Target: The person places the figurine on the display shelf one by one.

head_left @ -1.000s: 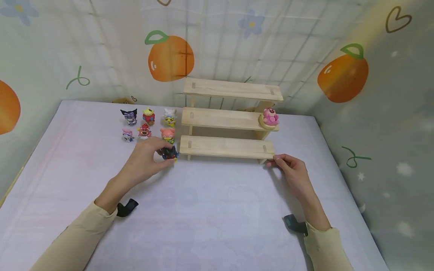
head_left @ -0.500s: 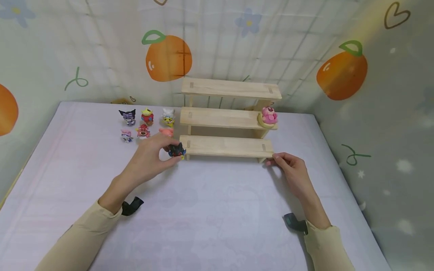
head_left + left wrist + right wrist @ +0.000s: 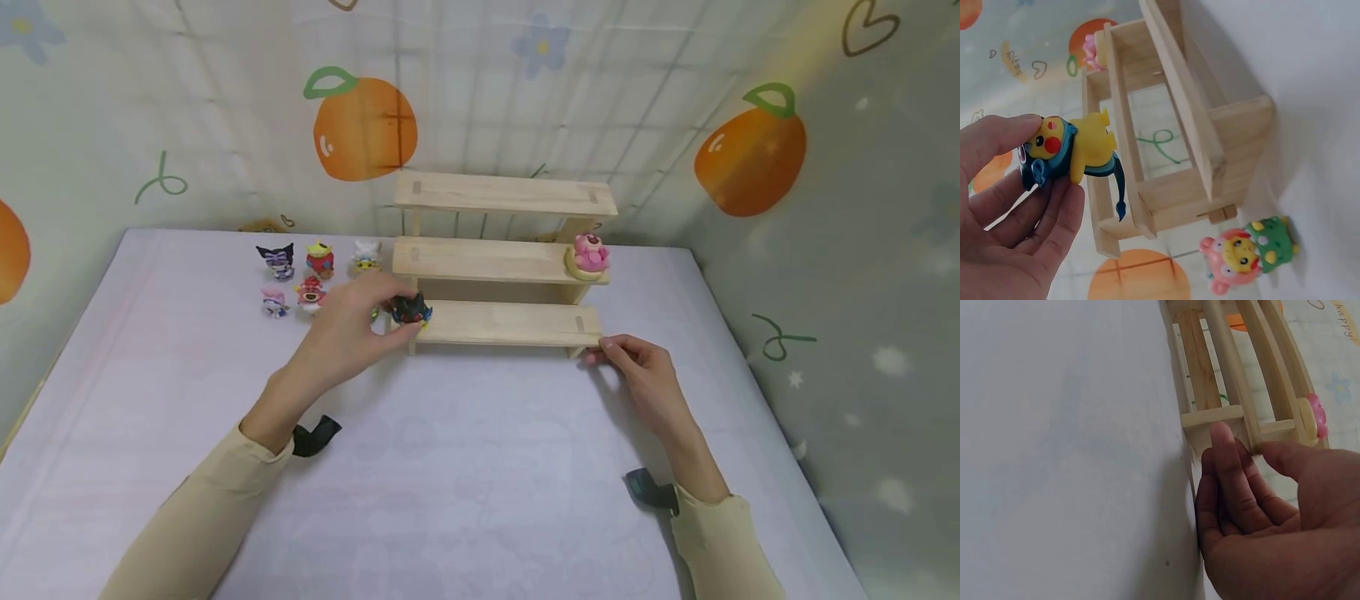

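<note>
A yellow Pikachu figurine in a dark blue hooded cape is pinched between the thumb and fingers of my left hand. In the head view the figurine hangs by the left end of the lowest step of a three-tier wooden display shelf. At that step's right end, my right hand holds the corner, thumb on the edge and fingers curled below, as the right wrist view shows. A pink bear figurine with a pale yellow base sits at the middle step's right end.
Several small figurines stand left of the shelf, among them a black-eared one, a red-and-yellow one and a pink-hooded one in green, mostly behind my left hand in the head view. A printed curtain hangs behind the white-covered table.
My left hand has lifted the Pikachu figurine and carried it right and away from me, from beside the shelf to the lowest step's left end. My right hand stays at the shelf corner.
</note>
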A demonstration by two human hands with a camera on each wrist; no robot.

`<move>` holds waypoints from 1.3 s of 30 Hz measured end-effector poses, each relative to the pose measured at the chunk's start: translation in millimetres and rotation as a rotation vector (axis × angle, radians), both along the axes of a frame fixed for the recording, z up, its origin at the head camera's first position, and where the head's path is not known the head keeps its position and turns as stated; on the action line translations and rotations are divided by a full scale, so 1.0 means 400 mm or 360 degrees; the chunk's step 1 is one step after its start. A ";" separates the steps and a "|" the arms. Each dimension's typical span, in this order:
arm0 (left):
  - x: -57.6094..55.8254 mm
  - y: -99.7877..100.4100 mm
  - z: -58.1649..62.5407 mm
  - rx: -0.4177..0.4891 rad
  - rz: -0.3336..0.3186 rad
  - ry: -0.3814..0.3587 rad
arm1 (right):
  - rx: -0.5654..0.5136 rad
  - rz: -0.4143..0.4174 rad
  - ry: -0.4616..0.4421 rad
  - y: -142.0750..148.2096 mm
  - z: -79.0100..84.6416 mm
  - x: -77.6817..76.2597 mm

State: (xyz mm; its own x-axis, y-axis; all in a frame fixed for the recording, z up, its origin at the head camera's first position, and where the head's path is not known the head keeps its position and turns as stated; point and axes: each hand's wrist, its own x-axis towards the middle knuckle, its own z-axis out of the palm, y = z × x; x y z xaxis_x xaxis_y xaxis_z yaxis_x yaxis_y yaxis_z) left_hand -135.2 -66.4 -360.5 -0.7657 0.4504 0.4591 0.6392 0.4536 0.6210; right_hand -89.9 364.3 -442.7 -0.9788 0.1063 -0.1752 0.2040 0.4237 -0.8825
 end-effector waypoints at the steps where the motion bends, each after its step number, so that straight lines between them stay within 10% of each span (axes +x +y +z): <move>1: -0.004 0.004 0.003 0.0006 -0.0002 -0.0002 | 0.0008 0.0004 0.0004 0.000 0.000 0.000; 39: -0.126 0.131 -0.011 0.0242 0.0255 -0.0021 | -0.0028 0.0001 0.0014 -0.006 0.006 0.005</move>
